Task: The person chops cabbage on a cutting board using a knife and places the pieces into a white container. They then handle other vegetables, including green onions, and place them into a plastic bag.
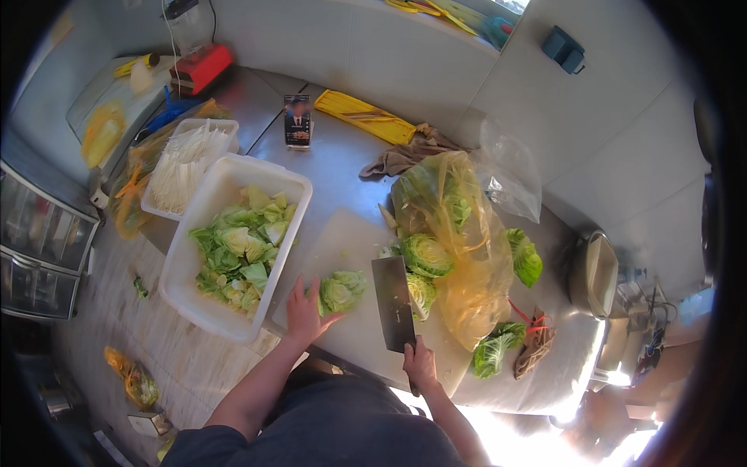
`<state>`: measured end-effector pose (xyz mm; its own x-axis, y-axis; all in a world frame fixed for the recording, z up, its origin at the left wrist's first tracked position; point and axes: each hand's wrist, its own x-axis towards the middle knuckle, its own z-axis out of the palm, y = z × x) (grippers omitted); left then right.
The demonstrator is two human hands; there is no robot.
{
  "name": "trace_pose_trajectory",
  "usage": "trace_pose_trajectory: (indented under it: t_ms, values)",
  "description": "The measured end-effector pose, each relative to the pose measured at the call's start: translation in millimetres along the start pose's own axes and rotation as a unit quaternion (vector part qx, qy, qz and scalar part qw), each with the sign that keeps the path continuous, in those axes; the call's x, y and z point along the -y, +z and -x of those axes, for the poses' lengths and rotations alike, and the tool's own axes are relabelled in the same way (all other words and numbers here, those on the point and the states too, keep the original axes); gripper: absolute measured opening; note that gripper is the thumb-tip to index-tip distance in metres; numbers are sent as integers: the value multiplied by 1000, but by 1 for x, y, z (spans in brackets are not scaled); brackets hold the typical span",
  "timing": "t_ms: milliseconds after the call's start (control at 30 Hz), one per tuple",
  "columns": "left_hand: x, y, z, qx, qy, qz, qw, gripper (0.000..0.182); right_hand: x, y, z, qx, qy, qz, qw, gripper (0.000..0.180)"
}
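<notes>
My right hand (419, 365) grips the handle of a broad cleaver (393, 303), its blade pointing away from me over the white cutting board (344, 233). Spread beside a pile of cut cabbage (343, 290) is my left hand (306, 313), its fingers apart; whether the fingertips touch the leaves is unclear. Right of the blade lie cut cabbage halves (428, 255), partly hidden by the cleaver and a yellow plastic bag (467, 292). To the left, a white plastic tub (175, 298) holds chopped cabbage (242, 251).
Behind the tub sits a smaller container of white shreds (189, 166). A phone (297, 121) stands upright near a yellow mandoline slicer (365, 117). A brown cloth (414, 153) and a clear bag (510, 169) lie farther back. Loose leaves (493, 353) and a metal pan (593, 274) are at right.
</notes>
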<state>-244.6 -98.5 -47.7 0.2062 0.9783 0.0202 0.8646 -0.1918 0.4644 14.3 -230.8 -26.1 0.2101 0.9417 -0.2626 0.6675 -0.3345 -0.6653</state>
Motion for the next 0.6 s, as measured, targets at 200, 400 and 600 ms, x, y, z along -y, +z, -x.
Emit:
trace_pose_trajectory:
  t_ms: [200,400,600]
  values:
    - [-16,3,-48,151,97,-36,983,99,-32,46,-20,122,116,-101,981,28]
    - [-10,8,-32,11,68,44,997,84,34,48,-17,177,149,-249,940,38]
    - [-33,-94,-42,-172,97,121,973,90,112,0,-20,147,16,-174,974,28]
